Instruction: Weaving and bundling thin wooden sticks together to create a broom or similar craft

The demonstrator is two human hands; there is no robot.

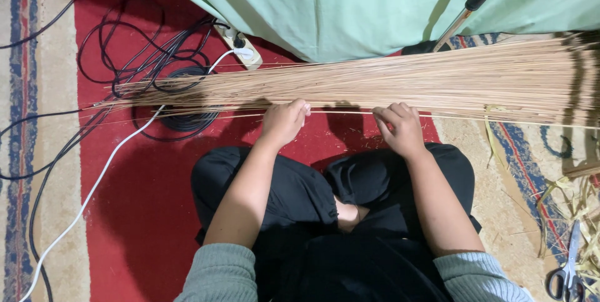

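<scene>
In the head view, a person sits cross-legged on a red rug (144,214). A long bundle of thin dry sticks (387,80) lies crosswise in front of the knees. The left hand (284,121) and right hand (400,127) each curl loosely closed, pinching one thin stick (340,113) pulled out at the bundle's near edge. The stick looks brittle; uneven pulling could snap it. Black cables (131,58) lie tangled under the tapered tips, which might snag. Scissors (567,274) rest well apart on the person's right.
</scene>
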